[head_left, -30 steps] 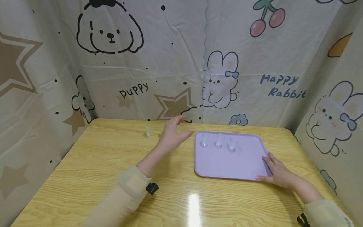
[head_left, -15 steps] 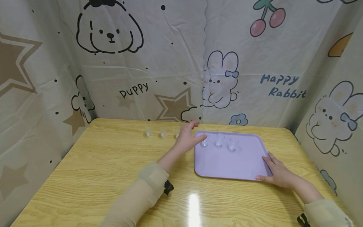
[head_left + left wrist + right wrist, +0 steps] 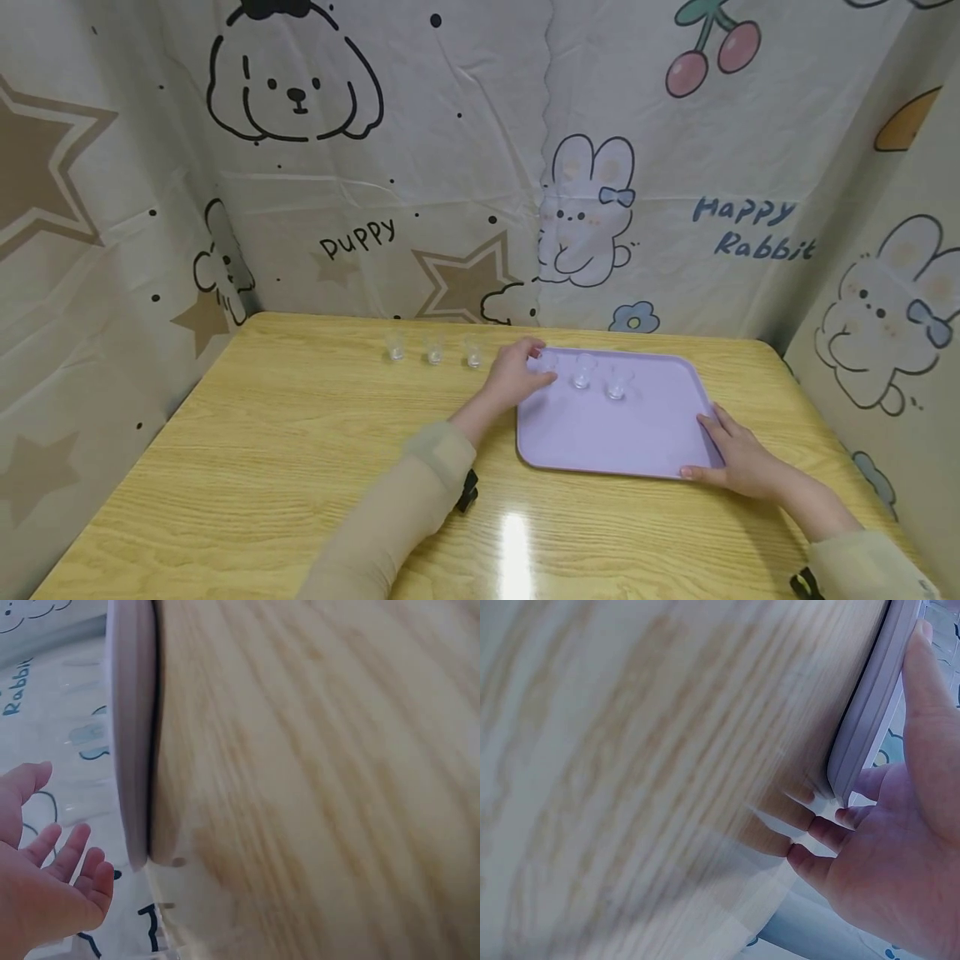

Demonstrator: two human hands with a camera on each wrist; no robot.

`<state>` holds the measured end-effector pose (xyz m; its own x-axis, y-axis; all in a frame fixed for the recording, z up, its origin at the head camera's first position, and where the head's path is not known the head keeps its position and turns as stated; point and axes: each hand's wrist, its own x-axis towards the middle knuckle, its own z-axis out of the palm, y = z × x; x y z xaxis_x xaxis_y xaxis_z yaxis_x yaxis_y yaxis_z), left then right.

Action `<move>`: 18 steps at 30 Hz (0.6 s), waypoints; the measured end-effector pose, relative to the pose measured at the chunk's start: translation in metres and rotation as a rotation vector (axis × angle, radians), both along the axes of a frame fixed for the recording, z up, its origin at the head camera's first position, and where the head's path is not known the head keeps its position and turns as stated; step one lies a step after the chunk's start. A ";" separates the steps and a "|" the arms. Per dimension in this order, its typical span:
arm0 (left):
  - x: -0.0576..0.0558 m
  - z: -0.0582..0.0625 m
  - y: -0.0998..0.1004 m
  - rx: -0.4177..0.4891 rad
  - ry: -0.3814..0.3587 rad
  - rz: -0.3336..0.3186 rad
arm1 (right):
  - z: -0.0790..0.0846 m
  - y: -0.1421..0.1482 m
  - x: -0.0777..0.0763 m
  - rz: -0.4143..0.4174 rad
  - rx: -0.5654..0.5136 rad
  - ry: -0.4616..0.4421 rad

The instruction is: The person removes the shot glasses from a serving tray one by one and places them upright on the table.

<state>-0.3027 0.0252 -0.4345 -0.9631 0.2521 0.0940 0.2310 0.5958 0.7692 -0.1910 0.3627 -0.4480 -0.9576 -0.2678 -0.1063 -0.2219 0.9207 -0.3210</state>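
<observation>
A lilac tray [image 3: 600, 442] lies on the table with three small clear cups near its far edge. At the leftmost of these cups [image 3: 550, 361] is my left hand [image 3: 514, 377], thumb and fingers on either side of it and partly covering it. The left wrist view shows that hand [image 3: 56, 889] with thumb and fingers apart beside the tray rim [image 3: 133, 735]. The middle cup [image 3: 582, 373] and right cup [image 3: 617, 385] stand free. My right hand [image 3: 738, 457] holds the tray's near right corner, thumb along the front rim, fingers at the right side; some fingertips [image 3: 802, 859] touch the table.
Three more clear cups, a left one [image 3: 396, 348], a middle one [image 3: 434, 352] and a right one [image 3: 473, 355], stand in a row on the wooden table [image 3: 300, 450], left of the tray. A printed curtain [image 3: 465, 167] rises behind the table's far edge.
My left hand has moved right, from near the cups on the table to the leftmost cup on the tray. The right hand and tray have stayed put.
</observation>
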 end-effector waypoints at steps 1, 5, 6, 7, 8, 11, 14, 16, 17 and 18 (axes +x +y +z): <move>-0.001 -0.001 0.001 -0.011 -0.002 0.003 | 0.000 0.000 0.000 0.000 0.002 0.002; -0.003 -0.004 0.006 -0.027 -0.003 0.020 | 0.000 0.000 0.000 0.000 0.006 0.004; -0.004 -0.005 0.006 -0.023 -0.001 0.025 | 0.000 0.001 0.000 0.001 0.005 0.005; -0.004 -0.006 0.007 -0.016 -0.003 0.032 | 0.000 0.001 0.000 -0.001 0.002 0.002; -0.005 -0.007 0.007 -0.009 -0.001 0.038 | 0.000 0.001 0.000 0.001 0.000 0.004; -0.006 -0.008 0.008 0.016 -0.006 0.051 | -0.001 0.002 0.000 -0.002 -0.007 -0.003; -0.006 -0.009 0.009 0.035 -0.018 0.057 | -0.002 0.002 0.000 -0.003 -0.009 -0.006; -0.007 -0.009 0.008 0.042 -0.030 0.061 | -0.003 0.002 0.000 0.000 -0.010 -0.006; -0.007 -0.009 0.008 0.044 -0.037 0.062 | -0.003 0.002 0.000 0.001 -0.009 -0.005; -0.007 -0.009 0.008 0.046 -0.046 0.063 | -0.003 0.002 0.000 0.002 -0.009 -0.006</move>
